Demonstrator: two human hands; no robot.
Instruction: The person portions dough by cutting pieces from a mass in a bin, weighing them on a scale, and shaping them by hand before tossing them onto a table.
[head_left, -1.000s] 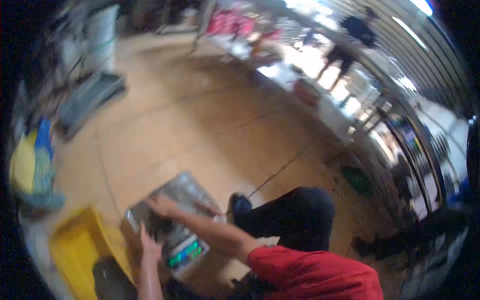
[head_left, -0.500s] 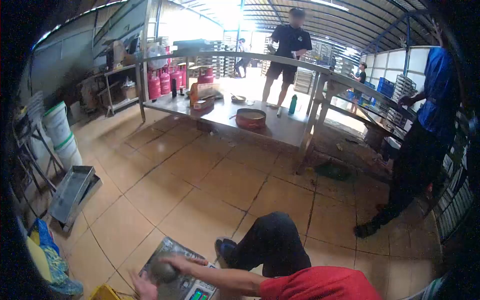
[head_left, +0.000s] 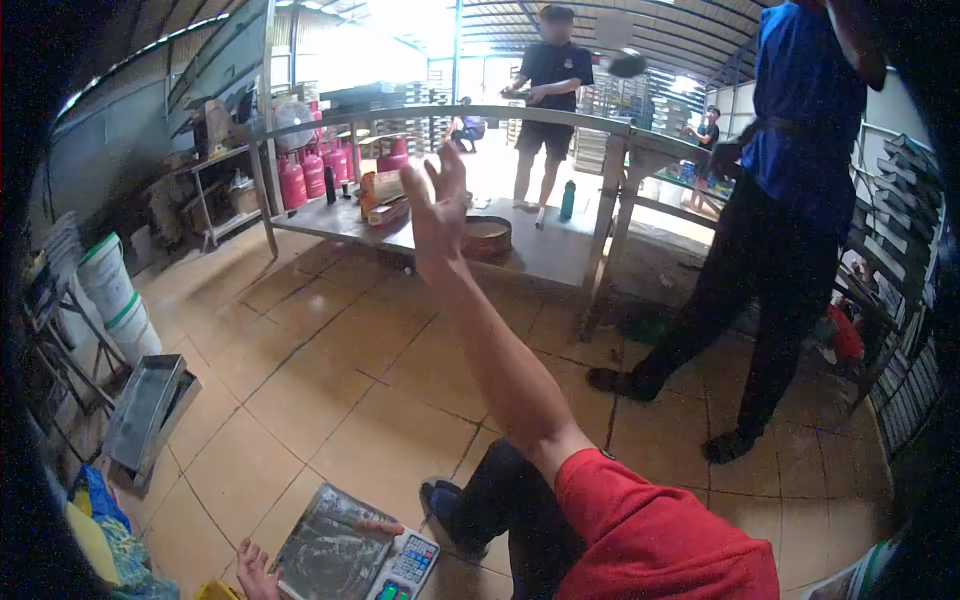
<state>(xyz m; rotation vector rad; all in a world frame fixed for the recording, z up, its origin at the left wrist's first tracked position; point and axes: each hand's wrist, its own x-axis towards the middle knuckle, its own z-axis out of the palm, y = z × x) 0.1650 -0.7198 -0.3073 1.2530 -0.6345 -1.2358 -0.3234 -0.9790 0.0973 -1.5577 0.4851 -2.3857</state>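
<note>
My right hand (head_left: 438, 210) is raised at the end of my outstretched arm, empty, with its fingers spread, in front of the metal table. Low at the left, my left hand (head_left: 258, 572) has its fingers apart and holds nothing, beside a digital scale (head_left: 335, 545) on the floor. The scale's metal plate is scuffed; a small brown piece (head_left: 380, 526) lies at its edge near the keypad. A dark, blurred, rounded object (head_left: 628, 65) appears in the air beyond the table, at the upper right.
A metal table (head_left: 540, 262) holds a round pan (head_left: 486, 238) and a green bottle (head_left: 568, 200). One person (head_left: 810, 130) in blue stands at the right; another (head_left: 550, 80) stands behind the table. Metal trays (head_left: 145, 410) and white buckets (head_left: 125, 300) are at the left.
My right hand has risen from the scale and opened. The grey-green rounded lump is gone from the scale, and a dark object appears in the air. The person in blue has moved left.
</note>
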